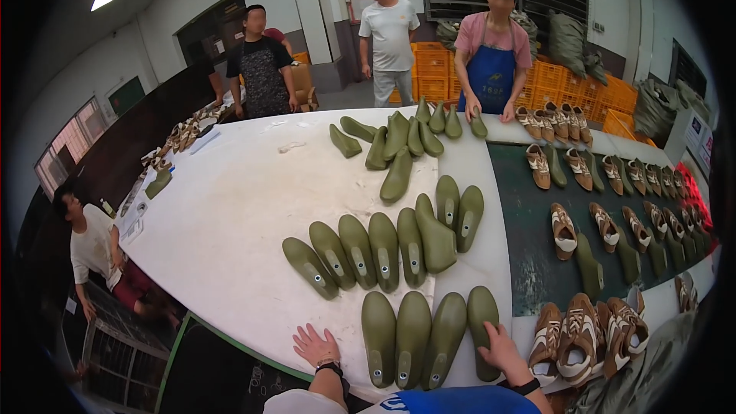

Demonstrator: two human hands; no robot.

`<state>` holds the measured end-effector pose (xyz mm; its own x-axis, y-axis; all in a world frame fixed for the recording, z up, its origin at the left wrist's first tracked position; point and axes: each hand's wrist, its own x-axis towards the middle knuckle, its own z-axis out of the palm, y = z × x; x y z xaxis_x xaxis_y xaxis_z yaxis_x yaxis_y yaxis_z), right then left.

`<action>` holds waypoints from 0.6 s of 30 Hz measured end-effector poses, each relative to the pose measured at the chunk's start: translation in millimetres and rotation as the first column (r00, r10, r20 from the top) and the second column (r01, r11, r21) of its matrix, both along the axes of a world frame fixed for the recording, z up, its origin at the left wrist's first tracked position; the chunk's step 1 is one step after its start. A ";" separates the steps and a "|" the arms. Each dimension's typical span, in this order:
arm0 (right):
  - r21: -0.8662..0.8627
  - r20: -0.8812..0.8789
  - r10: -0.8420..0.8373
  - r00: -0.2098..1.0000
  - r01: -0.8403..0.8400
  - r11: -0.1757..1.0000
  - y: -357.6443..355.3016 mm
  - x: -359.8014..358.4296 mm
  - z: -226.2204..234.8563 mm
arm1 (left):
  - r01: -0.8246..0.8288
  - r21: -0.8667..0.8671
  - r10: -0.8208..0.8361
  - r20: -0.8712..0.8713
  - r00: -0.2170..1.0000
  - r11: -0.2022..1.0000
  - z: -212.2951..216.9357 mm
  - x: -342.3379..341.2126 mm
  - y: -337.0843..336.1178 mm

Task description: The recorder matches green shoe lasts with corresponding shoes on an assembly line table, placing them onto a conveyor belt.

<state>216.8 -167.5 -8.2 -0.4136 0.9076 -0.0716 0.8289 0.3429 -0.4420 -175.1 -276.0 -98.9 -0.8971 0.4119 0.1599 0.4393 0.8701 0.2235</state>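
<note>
Shoe lasts, four olive-green ones (425, 337), lie side by side at the near edge of the white counter (230, 222). Right hand (502, 349) touches the rightmost last, grip loose and holding nothing. Left hand (314, 345) lies flat, fingers spread, just left of the row.

I see it all from one fisheye camera on my head, looking down and forward over the white table (230, 215). My hands come in close at the lower edge; the far end of the table and the room beyond bend toward the rim.
</note>
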 end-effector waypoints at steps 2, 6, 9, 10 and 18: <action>-0.283 0.293 -0.083 0.952 0.170 0.944 -0.4 0.8 32.4 | -0.011 -0.010 0.011 -0.012 1.000 1.000 -4.6 -3.5 -1.9; -0.236 0.354 -0.033 0.935 0.123 0.964 -23.8 20.9 38.7 | -0.015 -0.034 0.015 0.001 1.000 0.999 4.0 -0.5 1.5; -0.239 0.322 -0.091 0.942 0.174 0.955 -33.2 28.1 23.1 | -0.010 -0.050 0.010 -0.005 1.000 0.999 4.0 -0.2 -1.0; -0.247 0.323 -0.098 0.941 0.184 0.951 -33.8 29.3 18.7 | 0.000 -0.058 -0.001 -0.004 1.000 0.998 3.0 0.0 -1.8; -0.770 -0.528 -0.690 0.495 0.063 0.635 -14.8 51.5 32.3 | 0.000 -0.080 0.002 0.027 1.000 0.997 6.1 1.4 -5.5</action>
